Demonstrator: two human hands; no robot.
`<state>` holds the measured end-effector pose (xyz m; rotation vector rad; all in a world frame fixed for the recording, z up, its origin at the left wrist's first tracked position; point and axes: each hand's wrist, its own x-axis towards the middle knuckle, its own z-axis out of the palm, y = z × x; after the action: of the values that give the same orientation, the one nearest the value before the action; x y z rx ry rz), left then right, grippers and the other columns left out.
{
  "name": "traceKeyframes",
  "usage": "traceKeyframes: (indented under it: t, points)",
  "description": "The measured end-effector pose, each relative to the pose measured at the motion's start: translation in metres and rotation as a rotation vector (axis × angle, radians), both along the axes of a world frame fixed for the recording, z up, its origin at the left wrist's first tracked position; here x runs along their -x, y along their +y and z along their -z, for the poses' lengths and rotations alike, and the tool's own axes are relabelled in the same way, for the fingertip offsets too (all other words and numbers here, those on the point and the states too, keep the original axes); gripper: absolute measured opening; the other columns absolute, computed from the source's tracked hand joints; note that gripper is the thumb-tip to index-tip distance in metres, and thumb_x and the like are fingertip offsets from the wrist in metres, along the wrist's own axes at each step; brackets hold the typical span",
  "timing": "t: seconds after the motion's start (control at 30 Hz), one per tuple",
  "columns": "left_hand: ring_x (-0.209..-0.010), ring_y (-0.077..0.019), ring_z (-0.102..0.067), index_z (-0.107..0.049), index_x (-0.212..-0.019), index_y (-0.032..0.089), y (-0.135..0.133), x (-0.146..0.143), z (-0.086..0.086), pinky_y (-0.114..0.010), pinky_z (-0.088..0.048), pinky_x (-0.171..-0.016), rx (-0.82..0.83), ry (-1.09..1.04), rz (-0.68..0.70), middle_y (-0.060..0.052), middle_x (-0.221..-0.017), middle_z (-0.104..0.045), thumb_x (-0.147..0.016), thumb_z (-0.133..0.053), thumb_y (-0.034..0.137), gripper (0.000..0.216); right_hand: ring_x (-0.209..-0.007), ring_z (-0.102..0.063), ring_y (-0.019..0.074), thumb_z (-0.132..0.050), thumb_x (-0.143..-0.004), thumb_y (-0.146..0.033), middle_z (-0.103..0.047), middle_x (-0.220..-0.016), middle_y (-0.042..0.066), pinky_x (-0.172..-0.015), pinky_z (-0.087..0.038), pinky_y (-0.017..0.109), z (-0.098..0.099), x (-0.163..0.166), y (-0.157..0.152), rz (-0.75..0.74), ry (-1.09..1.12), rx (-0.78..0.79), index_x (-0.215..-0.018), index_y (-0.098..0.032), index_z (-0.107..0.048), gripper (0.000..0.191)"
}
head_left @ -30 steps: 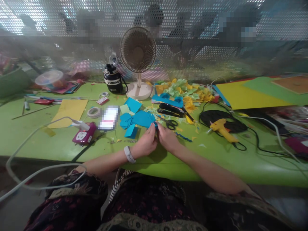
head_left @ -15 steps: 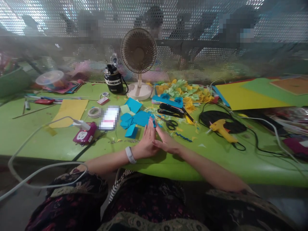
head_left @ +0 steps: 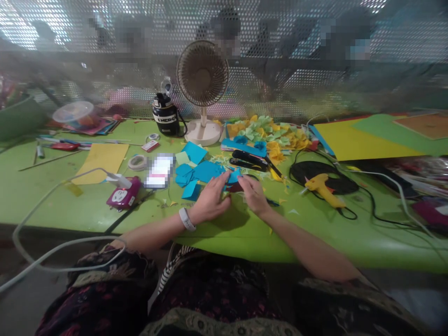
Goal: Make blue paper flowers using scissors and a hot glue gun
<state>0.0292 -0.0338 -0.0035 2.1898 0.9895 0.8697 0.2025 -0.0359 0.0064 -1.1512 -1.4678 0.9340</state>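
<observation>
Between my two hands is a small piece of blue paper (head_left: pixel 234 177), held just above the table. My left hand (head_left: pixel 211 198), with a white band at the wrist, pinches its left side. On its right side the thumb and fingers of my right hand (head_left: pixel 255 195) are closed. Blue paper pieces (head_left: pixel 185 174) lie just left of my left hand, some flat and some overlapping. Scissors lie mostly hidden behind my right hand. A black stapler (head_left: pixel 249 160) rests just beyond the hands, and a dark blue twisted strip (head_left: pixel 273 202) is partly covered by my right hand.
A fan (head_left: pixel 203 74) and a black bottle (head_left: pixel 166 114) stand at the back. A yellow glue gun (head_left: pixel 324 189) lies right, with its cord. Left are a phone (head_left: pixel 159 171), a tape roll (head_left: pixel 137 162) and a purple power adapter (head_left: pixel 123 193). Yellow-green paper flowers (head_left: pixel 273 133) are heaped behind.
My hands were pressed together, palm against palm. Now they have parted, the right one moving right, and a blue paper piece shows between their fingers.
</observation>
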Motion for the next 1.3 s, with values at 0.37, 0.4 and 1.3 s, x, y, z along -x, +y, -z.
traceKeyframes:
  t: [0.37,0.4,1.3]
  points:
    - [-0.093,-0.0188,-0.064,-0.069,-0.092,0.016,0.012,-0.004,-0.006,-0.032,-0.05,-0.087,0.559,-0.706,-0.141,-0.005,-0.094,-0.071,-0.076,-0.075,0.056,0.043,-0.057,-0.058,0.0166,-0.046,-0.094,-0.066,-0.063,-0.062,0.001,-0.059,-0.047,0.033,-0.001,0.002,-0.003,-0.13,-0.119,-0.072,-0.072,-0.024,-0.053,0.048]
    - [-0.085,-0.0162,-0.063,-0.068,-0.088,0.016,0.013,-0.005,-0.006,-0.03,-0.049,-0.083,0.547,-0.708,-0.156,-0.004,-0.088,-0.07,-0.073,-0.078,0.054,0.043,-0.056,-0.056,0.0161,-0.045,-0.094,-0.065,-0.062,-0.062,0.001,-0.058,-0.046,0.032,-0.001,0.002,-0.003,-0.125,-0.143,-0.085,-0.072,-0.024,-0.052,0.047]
    - [-0.072,-0.0158,-0.061,-0.071,-0.12,0.015,0.013,0.0,-0.003,-0.029,-0.05,-0.069,0.379,-0.488,-0.059,-0.002,-0.075,-0.069,-0.081,-0.074,0.048,0.051,-0.051,-0.05,0.0135,-0.058,-0.09,-0.061,-0.054,-0.056,-0.002,-0.052,-0.04,0.029,-0.004,-0.004,0.001,-0.035,-0.147,-0.109,-0.067,-0.023,-0.052,0.045]
